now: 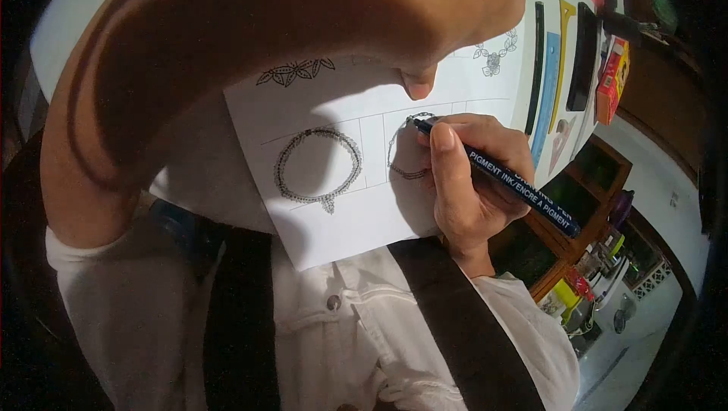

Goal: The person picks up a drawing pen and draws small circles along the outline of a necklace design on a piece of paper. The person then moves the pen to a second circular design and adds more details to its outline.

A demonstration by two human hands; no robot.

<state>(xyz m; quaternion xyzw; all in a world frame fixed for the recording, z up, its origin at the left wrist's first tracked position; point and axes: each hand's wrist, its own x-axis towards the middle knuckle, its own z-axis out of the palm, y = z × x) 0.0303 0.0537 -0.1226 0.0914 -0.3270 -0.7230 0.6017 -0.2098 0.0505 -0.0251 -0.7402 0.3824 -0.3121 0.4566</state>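
My right hand [474,195] grips a dark drawing pen [523,192] with white lettering. The pen's tip meets the upper part of a bracelet-like ring drawing [409,175], which my fingers partly cover. My left hand [462,20] rests across the upper part of the white paper [307,248]; one digit lies stretched on the sheet, while the others are hidden. To the left is a fuller beaded ring drawing [278,168] with a small leaf-shaped pendant. Leaf patterns [296,71] and a flower motif [493,62] show higher up.
Right of the paper lie a black strip [535,66], a blue ruler [545,96], a yellow ruler [563,54], a black phone-like slab [582,58] and a red box [613,81]. Beyond the table edge are a wooden cabinet [580,206] and cluttered kitchen items [599,278].
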